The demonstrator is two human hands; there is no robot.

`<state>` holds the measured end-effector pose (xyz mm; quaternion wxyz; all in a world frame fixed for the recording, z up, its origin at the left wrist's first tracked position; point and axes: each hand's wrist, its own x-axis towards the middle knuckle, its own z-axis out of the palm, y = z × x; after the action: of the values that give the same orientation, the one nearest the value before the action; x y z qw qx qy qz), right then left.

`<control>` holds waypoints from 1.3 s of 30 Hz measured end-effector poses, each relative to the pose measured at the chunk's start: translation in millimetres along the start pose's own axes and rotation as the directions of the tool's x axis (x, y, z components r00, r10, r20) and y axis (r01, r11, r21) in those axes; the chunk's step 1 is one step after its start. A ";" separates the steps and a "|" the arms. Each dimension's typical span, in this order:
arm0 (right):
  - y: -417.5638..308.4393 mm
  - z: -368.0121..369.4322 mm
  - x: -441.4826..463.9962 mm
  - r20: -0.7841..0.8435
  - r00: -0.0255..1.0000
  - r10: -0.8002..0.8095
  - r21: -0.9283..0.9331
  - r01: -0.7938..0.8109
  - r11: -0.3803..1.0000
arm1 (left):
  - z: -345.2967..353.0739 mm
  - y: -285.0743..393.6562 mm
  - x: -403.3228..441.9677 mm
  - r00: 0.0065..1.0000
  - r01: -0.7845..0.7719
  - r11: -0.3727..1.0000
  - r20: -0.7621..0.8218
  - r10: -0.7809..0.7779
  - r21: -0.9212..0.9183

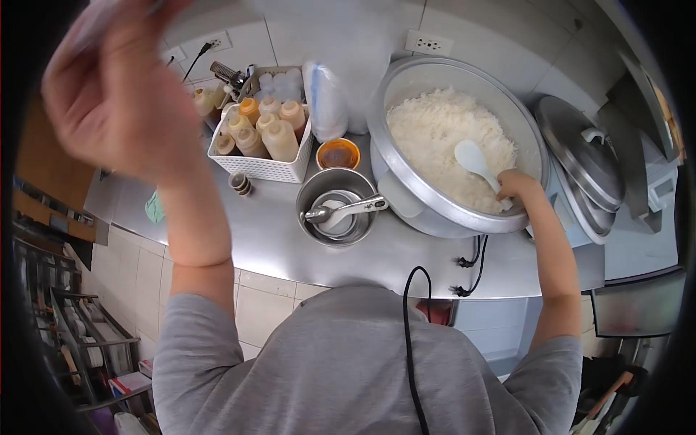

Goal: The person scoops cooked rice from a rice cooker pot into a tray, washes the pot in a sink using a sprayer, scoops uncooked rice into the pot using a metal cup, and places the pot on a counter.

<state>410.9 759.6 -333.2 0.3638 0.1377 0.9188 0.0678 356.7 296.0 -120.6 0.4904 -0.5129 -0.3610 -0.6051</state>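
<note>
My right hand [512, 185] is closed round the handle of a white rice paddle [475, 159], whose blade lies on the white rice [442, 123] in a large metal pot [536, 138]. My left hand [127, 94] is raised high at the upper left, close to the camera and blurred. Its fingers are bent, and a pale, smeared shape shows at their upper edge, too unclear to name. Left of the rice pot, a metal bowl [303, 196] holds a small white dish, a metal scoop and a white-handled utensil [359, 206].
A white basket [272, 170] of sauce bottles stands behind the metal bowl, beside an orange cup [338, 154] and plastic bags [328, 101]. A small jar [240, 183] is nearby. Metal lids [580, 145] lean at right. Black plugs [462, 291] lie near the front edge.
</note>
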 end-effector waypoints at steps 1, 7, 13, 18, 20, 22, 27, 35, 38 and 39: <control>1.6 -4.0 -7.4 -0.002 1.000 -0.004 -0.005 0.004 1.000 | -20.6 7.9 10.6 1.000 -0.019 0.998 -0.006 0.020 0.064; -24.2 -70.3 -111.8 -0.774 0.621 -0.122 0.134 0.350 0.927 | -128.0 56.3 63.8 0.985 0.173 0.984 -0.016 -0.172 0.043; -143.2 -101.1 -157.0 -0.732 0.489 -0.474 -0.044 0.661 0.749 | -168.4 74.8 71.0 0.931 0.343 0.939 -0.137 -0.337 0.018; -274.9 -53.2 -114.0 -0.459 0.558 -0.692 -0.566 0.416 0.711 | -153.1 70.8 68.8 0.936 0.350 0.919 0.115 -0.334 -0.183; -296.2 -19.7 -59.2 -0.533 0.417 -0.736 -0.628 0.388 0.675 | -130.0 68.3 65.9 0.956 0.291 0.938 0.080 -0.281 -0.186; -303.5 -20.1 -53.1 -0.586 0.255 -0.769 -0.689 0.343 0.638 | -125.4 63.4 63.4 0.983 0.179 0.972 -0.066 -0.171 0.153; -269.3 -3.9 -127.7 -0.962 0.141 -0.235 0.106 0.982 0.155 | -80.1 47.9 43.5 0.895 0.316 0.908 -0.405 -0.190 0.274; -299.2 -40.5 -124.7 -0.981 -0.102 -0.165 -0.148 0.942 0.300 | 6.0 -3.3 -60.8 0.481 0.837 0.459 0.001 -0.877 -0.298; -289.0 -70.7 -125.6 -0.991 -0.131 -0.028 -0.132 0.923 0.361 | -0.6 20.8 -137.1 0.596 0.628 0.734 0.446 -0.668 0.258; -288.9 -74.4 -135.8 -0.992 -0.122 0.037 -0.110 0.969 0.223 | 8.8 43.2 -148.8 0.580 0.480 0.763 0.496 -0.646 0.432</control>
<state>395.6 441.5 -255.9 -0.3872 -0.2358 0.7755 -0.4395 399.7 326.3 -266.6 0.1842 -0.4722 -0.7191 -0.4754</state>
